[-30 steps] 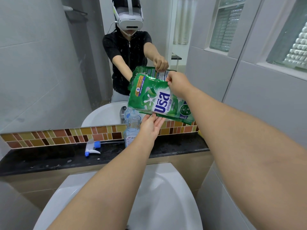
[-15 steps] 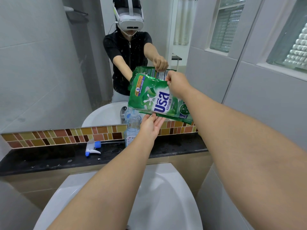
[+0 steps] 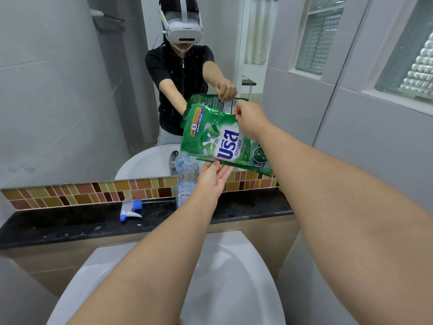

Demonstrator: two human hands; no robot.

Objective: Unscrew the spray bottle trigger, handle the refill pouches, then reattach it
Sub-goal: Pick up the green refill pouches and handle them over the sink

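A green refill pouch [image 3: 218, 141] hangs tilted over the clear spray bottle [image 3: 186, 181], its lower left corner just above the bottle's open neck. My right hand [image 3: 249, 120] pinches the pouch's upper edge. My left hand [image 3: 212, 179] is cupped under the pouch's bottom edge, fingertips touching it. The bottle stands on the black ledge [image 3: 70, 221] without its trigger. The white and blue spray trigger [image 3: 130, 209] lies on the ledge, left of the bottle.
A white washbasin [image 3: 234, 277] sits below my arms. A mirror [image 3: 70, 90] behind the ledge reflects a person with a headset and the pouch. A strip of brown mosaic tiles [image 3: 82, 192] runs along the mirror's base. A grey tiled wall closes the right side.
The pouch has tipped slightly, its lower left corner closer to the bottle's neck. Both hands keep their places on it.
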